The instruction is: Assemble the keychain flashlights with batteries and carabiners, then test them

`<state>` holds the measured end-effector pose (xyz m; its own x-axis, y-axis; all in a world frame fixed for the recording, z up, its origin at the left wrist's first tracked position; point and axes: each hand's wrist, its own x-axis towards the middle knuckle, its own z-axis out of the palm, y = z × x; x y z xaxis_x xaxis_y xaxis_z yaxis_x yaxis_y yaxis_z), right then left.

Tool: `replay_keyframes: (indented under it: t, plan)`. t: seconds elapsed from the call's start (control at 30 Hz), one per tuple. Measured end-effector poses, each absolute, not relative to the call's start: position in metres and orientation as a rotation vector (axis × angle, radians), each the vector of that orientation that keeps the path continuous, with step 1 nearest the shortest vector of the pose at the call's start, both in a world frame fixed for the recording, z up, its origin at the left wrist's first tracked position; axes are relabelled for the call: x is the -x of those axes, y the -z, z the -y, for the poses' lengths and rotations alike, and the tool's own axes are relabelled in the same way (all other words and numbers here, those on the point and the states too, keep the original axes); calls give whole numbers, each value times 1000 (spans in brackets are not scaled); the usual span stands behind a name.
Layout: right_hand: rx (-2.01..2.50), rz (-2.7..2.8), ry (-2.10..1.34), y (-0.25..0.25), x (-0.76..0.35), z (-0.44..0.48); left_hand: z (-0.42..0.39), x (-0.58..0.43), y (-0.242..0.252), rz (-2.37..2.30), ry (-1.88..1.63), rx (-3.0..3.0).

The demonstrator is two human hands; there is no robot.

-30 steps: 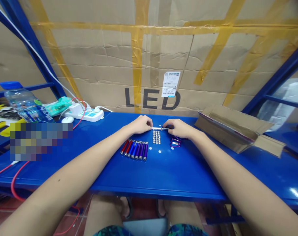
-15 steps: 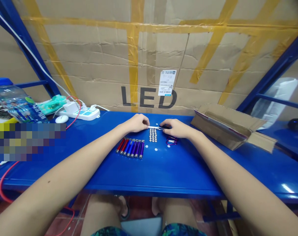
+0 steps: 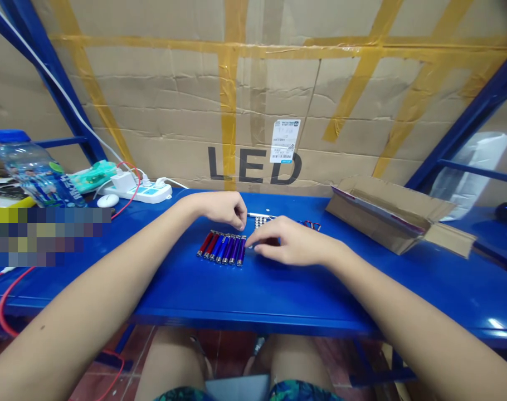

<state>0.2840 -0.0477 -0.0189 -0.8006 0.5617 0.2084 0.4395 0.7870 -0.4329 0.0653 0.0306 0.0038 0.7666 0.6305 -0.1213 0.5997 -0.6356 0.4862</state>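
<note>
**Supervisor:** Starting and ending with the head view: which faults are you anticipating?

**Operator:** I am seeing a row of seven coloured tubes [image 3: 219,248] lying side by side on the blue table [image 3: 186,295], on the near side of the left hand [image 3: 225,209] and left of the right hand [image 3: 290,239]. I am rating rolling as the main risk: the tubes are looking round, so a sideways push on the purple tube at the right-hand end [image 3: 241,252] could be disturbing the whole row.

**Supervisor:** Any secondary fault?

**Operator:** Yes. The small silver discs [image 3: 261,221] are sitting just beyond the right hand, which is partly hiding them. A low pass could be scattering them. A slim silver tube [image 3: 259,215] is lying behind them; a knock could be rolling it into the discs.

**Supervisor:** Report the fingers.

**Operator:** On the right, the thumb and fingers are standing partly apart, with no object showing between them. One fingertip is resting against the end purple tube or hovering just beside it; I am not able to confirm contact. On the left, the fingers are curling inward above the row's far ends. Their tips are meeting or nearly so, and I cannot tell whether they are gripping anything.
</note>
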Motion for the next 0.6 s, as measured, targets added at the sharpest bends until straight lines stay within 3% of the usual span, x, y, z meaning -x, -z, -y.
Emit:
replay_keyframes:
  t: [0.33, 0.6]
  plan:
    - [771, 2763, -511, 29, -272, 49, -17, -81, -4, -999, 134, -2521]
    - [1370, 2894, -616, 4, -291, 62, -15, -84, -2, -972, -67, -2585]
